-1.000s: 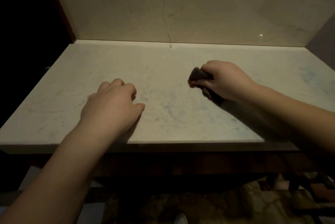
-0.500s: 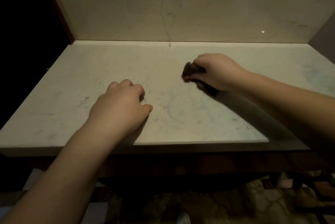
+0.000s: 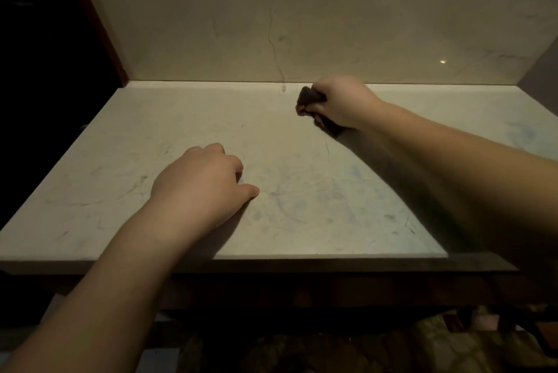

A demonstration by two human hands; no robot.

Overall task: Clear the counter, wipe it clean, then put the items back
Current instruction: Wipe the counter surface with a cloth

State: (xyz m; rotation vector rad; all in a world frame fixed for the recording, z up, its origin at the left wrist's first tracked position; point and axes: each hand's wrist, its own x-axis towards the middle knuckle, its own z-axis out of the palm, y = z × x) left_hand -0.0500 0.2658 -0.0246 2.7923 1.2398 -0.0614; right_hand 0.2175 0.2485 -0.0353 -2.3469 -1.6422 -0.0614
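Note:
A pale marble counter (image 3: 136, 161) fills the middle of the view. My right hand (image 3: 341, 103) grips a dark bunched cloth (image 3: 309, 99) and holds it down on the counter near the back wall, right of centre. A thin thread trails from the cloth toward me. My left hand (image 3: 202, 185) rests on the counter nearer the front, its fingers curled under and holding nothing.
A marble backsplash (image 3: 302, 19) with a thin vertical crack rises behind the counter. A side wall (image 3: 540, 70) closes the right end, and a dark opening lies past the left end. The front edge (image 3: 271, 264) drops to a dim patterned floor.
My right hand has slid the cloth away from me toward the backsplash. My left hand has stayed in about the same place on the counter.

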